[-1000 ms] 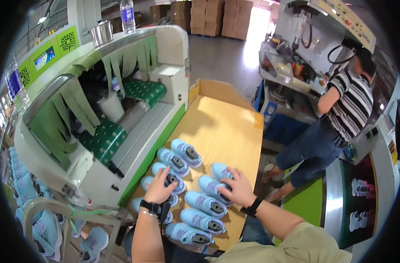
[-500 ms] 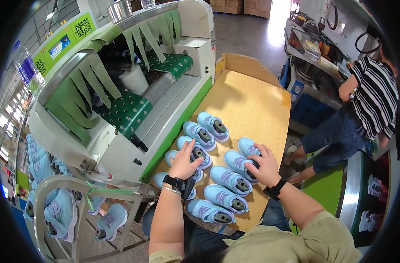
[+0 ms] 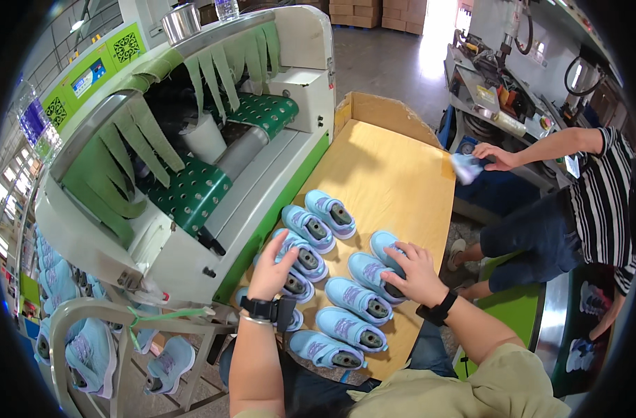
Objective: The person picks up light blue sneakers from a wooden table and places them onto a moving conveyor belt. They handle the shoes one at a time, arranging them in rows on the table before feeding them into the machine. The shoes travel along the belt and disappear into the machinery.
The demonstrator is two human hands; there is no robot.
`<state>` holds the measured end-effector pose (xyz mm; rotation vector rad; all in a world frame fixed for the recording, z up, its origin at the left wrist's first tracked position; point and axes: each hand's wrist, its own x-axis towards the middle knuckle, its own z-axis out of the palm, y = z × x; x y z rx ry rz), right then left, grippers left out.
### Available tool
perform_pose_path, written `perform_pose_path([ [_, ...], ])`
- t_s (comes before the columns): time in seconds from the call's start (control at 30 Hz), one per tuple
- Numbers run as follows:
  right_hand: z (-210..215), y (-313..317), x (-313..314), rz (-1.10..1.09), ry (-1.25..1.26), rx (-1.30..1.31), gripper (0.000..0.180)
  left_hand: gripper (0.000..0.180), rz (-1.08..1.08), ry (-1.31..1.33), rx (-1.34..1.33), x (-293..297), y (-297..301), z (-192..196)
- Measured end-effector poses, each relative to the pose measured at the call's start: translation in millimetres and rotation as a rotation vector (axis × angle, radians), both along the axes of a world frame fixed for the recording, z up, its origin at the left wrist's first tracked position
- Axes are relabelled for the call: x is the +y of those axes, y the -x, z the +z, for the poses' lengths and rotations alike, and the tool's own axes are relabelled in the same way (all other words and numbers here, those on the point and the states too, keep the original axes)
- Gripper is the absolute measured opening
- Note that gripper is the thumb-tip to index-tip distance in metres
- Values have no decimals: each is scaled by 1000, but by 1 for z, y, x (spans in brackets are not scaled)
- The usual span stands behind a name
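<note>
Two hands rest open on light-blue shoes [image 3: 357,299]: left hand [image 3: 271,274], right hand [image 3: 417,274], gripping nothing.

The left hand [image 3: 272,270] hides most of one blue shoe [image 3: 295,285], perhaps gripping it.

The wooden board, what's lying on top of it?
Light blue shoes lie in two rows on the board. The left hand and right hand each cover part of a shoe, hiding what's underneath.
</note>
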<state>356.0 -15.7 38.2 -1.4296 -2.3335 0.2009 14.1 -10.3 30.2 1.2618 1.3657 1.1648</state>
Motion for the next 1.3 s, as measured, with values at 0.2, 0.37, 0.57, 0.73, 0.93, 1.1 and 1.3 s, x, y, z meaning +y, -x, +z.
perform_pose_path([
  [0.2, 27, -11, 120, 61, 312, -11, 66, 50, 8, 45, -233, 6, 1, 6],
  [0.37, 18, -1, 271, -218, -51, -216, 70, 49, -1, 38, -234, 13, -2, 6],
  [0.57, -29, 8, 325, -303, 168, -245, 75, 45, 6, 66, -197, 14, 1, 15],
  [0.73, -80, -24, 297, -331, 76, 1, 85, 43, 41, 52, -260, 8, 9, 16],
  [0.93, -82, -55, 311, -656, 344, 680, 116, 54, -96, 78, 21, 9, -1, 15],
  [1.1, -56, -23, 295, -430, 591, 695, 93, 68, -310, 46, 360, 8, 7, -6],
  [1.3, -24, -60, 220, -55, 855, 376, 76, 72, -282, -10, 529, 6, 2, -13],
])
